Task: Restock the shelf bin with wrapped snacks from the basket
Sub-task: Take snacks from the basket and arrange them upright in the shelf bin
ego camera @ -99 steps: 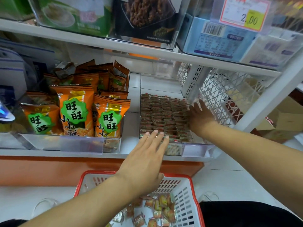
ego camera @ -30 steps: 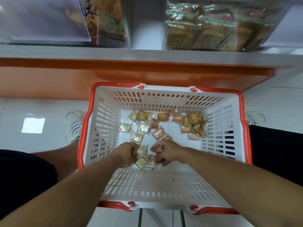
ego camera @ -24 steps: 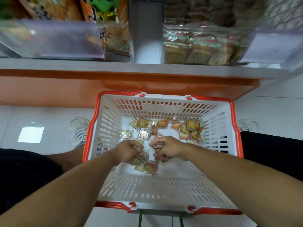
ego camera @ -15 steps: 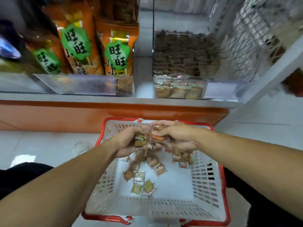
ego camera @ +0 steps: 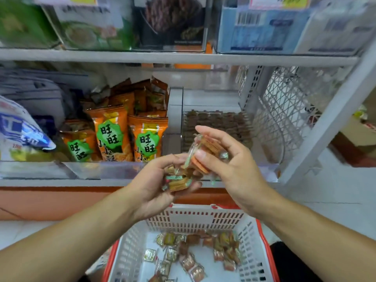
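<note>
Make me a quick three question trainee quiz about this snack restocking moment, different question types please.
1. True or false: both the left hand and right hand hold wrapped snacks.
2. The orange snack bags stand on which side of the clear shelf bin? A) left B) right
3. Fill in: loose snacks still lie in the white and red ____.

Key: 1 true; 2 A; 3 basket.

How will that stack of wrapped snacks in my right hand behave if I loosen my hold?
The wrapped snacks look small and light, and the right hand holds several together. Their glossy wrappers probably slip, so the stack could fan apart. Each looks flat and stiff, unlikely to roll.
</note>
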The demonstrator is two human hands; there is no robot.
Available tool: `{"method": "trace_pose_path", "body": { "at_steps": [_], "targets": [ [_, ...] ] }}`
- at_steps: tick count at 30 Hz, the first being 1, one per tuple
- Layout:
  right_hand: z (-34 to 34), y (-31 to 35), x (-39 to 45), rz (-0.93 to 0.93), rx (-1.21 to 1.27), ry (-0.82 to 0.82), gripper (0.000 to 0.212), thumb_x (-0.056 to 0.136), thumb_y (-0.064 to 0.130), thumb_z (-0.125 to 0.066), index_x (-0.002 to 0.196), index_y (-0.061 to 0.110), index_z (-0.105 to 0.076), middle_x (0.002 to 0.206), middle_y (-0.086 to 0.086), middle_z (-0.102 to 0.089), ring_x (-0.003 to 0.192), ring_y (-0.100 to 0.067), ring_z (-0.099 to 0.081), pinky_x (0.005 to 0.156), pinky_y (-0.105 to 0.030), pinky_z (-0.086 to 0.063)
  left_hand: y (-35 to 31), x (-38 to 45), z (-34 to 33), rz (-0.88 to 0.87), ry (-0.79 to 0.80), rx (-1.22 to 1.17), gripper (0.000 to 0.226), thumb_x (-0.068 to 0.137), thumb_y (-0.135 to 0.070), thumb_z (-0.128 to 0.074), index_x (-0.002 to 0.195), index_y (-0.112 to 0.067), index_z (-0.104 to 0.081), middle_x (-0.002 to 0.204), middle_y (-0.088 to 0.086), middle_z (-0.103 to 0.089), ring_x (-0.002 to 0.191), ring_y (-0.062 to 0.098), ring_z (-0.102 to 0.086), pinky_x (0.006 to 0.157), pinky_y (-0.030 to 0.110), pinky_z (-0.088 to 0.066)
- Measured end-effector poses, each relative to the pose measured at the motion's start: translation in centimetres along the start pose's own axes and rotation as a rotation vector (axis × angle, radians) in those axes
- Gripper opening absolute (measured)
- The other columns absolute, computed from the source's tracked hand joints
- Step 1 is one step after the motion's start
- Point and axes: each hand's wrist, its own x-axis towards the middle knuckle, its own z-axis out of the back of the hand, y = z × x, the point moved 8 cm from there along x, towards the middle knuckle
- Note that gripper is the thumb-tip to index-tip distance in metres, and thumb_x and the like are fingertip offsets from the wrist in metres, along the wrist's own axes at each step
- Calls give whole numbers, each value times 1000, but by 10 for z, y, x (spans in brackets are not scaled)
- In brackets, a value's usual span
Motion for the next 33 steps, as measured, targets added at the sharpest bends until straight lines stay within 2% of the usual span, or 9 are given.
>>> {"method": "trace_pose_path", "body": {
  "at_steps": [3,8,11,13,15,18,21,27,33],
  "targets": [
    [10,-7,3,-38,145,-126,38,87,29,-73,122,41,-69,122,4,-70,109,-18,-68,86,-38,-57,-4,-4,-6,-55,-47,47,45,73,-6,-58,115,-6,-73,114,26,-72,89,29,-74,62,42,-65],
    [9,-26,-2,-255,347,-146,35,86,38,-66,121,37,-70,99,1,-74,60,-9,-59,43,-23,-43,6,1,-24,-161,-13,205,44,72,-7,-77,116,-6,-71,110,30,-72,89,34,-73,67,40,-65],
    [4,-32,-3,-308,319,-120,34,87,43,-63,120,40,-69,88,-1,-75,60,-18,-60,55,-34,-51,7,1,-25,-206,-3,333,45,68,-9,-88,111,-16,-76,101,26,-75,87,35,-71,81,50,-61],
    [3,-36,-3,-298,343,-126,34,86,42,-64,118,38,-71,108,-1,-76,90,-25,-72,75,-43,-59,7,-1,-23,-236,-11,445,50,66,-23,-92,113,-21,-75,101,22,-76,89,38,-70,93,64,-52],
    [2,-37,-3,-272,314,-117,33,86,42,-64,118,38,-72,118,1,-74,107,-20,-72,81,-33,-59,4,-3,-20,-276,-58,496,53,64,-35,-93,113,-25,-75,103,16,-78,92,36,-74,90,58,-56],
    [3,-32,-3,-206,115,-91,30,92,46,-59,120,46,-69,119,14,-72,108,-5,-70,79,-18,-56,0,-6,-19,-288,-71,519,49,67,-39,-91,112,-26,-75,97,12,-79,82,26,-75,65,33,-58],
    [5,-28,-2,-158,-27,-68,30,96,44,-56,124,48,-66,113,29,-70,102,8,-67,77,-8,-52,-2,-8,-19,-282,-71,526,40,72,-31,-90,109,-22,-76,92,11,-78,75,19,-73,60,29,-56],
    [21,-37,-5,-233,-1,-181,32,96,49,-52,110,27,-71,105,1,-77,97,-13,-71,86,-31,-51,2,-11,-10,-217,-119,446,38,70,-29,-86,104,-15,-77,94,12,-78,79,18,-75,62,30,-59],
    [16,-44,-5,-371,362,-191,41,88,38,-59,112,8,-72,101,-11,-77,77,-10,-69,62,-19,-54,3,-13,-3,-207,-156,497,34,69,-35,-88,99,-24,-78,97,11,-80,85,18,-77,64,33,-61]
  ]
}}
